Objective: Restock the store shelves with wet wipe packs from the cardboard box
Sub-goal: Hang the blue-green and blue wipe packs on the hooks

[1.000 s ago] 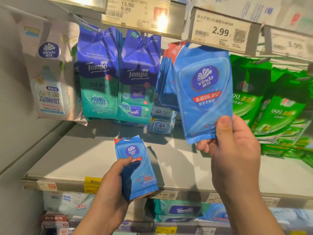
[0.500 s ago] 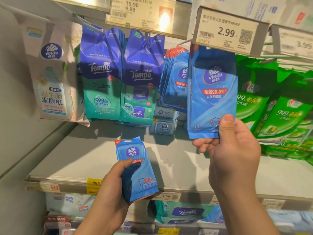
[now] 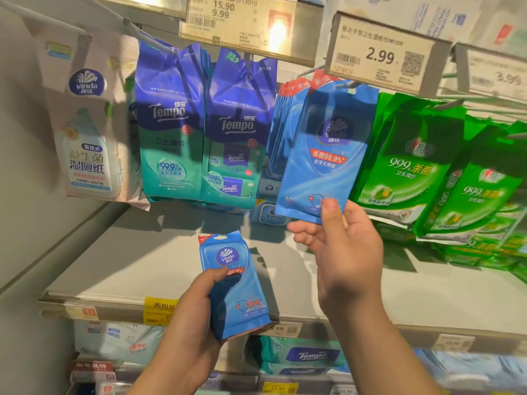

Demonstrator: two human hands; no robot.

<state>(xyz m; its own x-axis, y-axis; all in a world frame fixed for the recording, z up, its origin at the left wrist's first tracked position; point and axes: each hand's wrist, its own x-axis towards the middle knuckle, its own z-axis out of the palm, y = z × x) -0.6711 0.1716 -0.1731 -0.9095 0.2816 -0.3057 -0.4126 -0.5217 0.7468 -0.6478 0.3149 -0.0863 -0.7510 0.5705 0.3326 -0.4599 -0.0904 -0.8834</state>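
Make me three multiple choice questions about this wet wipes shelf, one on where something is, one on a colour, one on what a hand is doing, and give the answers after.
1. Where is the 2.99 price tag?
A. Above the hanging blue Vinda packs
B. On the shelf edge below the left hand
C. Above the Tempo packs

2. What colour are the packs hanging to the right of the raised blue Vinda pack?
A. Purple
B. Green
C. White

3. What is the left hand doing?
A. Resting flat on the shelf
B. Hanging idle
C. Holding a blue Vinda pack

Answers:
1. A, the tag sits on the hook rail directly over those packs.
2. B, they are bright green with 999 printed on them.
3. C, its grip wraps the pack's lower left side while the right hand pinches the raised pack's bottom edge.
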